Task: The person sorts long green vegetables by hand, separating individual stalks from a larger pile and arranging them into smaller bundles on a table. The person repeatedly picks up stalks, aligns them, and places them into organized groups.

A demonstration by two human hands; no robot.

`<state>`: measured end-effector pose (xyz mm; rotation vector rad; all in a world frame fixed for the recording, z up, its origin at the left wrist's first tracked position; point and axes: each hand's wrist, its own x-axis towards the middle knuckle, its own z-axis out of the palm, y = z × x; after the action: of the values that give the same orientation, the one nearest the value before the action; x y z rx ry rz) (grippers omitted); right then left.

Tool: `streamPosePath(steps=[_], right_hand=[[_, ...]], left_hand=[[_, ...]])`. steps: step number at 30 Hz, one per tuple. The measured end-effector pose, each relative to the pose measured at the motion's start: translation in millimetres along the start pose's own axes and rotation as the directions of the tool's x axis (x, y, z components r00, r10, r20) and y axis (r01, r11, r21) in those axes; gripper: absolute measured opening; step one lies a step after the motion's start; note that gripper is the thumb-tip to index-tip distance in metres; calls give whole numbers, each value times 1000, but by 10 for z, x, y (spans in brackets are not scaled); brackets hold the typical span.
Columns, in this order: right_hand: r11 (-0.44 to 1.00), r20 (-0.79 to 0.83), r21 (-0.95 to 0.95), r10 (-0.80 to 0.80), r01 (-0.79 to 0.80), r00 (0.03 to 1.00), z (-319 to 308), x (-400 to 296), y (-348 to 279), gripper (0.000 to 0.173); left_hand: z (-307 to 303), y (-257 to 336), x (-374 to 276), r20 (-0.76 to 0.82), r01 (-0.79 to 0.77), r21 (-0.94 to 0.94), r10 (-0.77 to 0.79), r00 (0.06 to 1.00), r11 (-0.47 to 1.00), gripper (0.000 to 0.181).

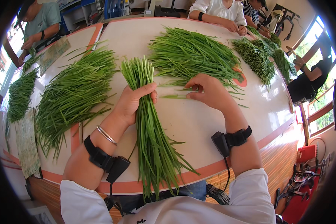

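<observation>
My left hand is wrapped around a bundle of garlic chives. Its pale cut ends point away from me, and the leaf tips fan out over the table's near edge. To the right of the bundle, my right hand hovers low with thumb and index finger apart. A few loose chive stalks lie at its fingertips; whether the thumb touches one I cannot tell. Just beyond that hand lies a large pile of chives. A second large pile spreads out left of my left hand.
The white table has an orange border. Smaller heaps of greens lie at its far right and far left. Several other people work around it, including one in a white top. Cables hang from black wrist devices on my arms.
</observation>
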<state>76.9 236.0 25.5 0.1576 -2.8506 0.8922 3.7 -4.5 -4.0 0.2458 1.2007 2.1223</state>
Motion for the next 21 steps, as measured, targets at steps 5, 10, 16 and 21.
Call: streamPosePath(steps=[5,10,16,21], right_hand=[[985,13,-164,52,-49,999,92,49,106,21],[976,-17,-187,111,-112,994,-41,-6,94,14],[952,-10,-303,32,-33,999,-53,-16,131,13],[996,-141,54,83,-76,986,-82,25,-111,11]], left_hand=[[1,5,20,-39,16,55,-14,999,998,15],[-23,0,12,-40,11,66,-8,999,998,15],[-13,-13,31,-47,11,78,-8,999,997,15],[-5,2,12,-58,10,89,-4,998,996,17]])
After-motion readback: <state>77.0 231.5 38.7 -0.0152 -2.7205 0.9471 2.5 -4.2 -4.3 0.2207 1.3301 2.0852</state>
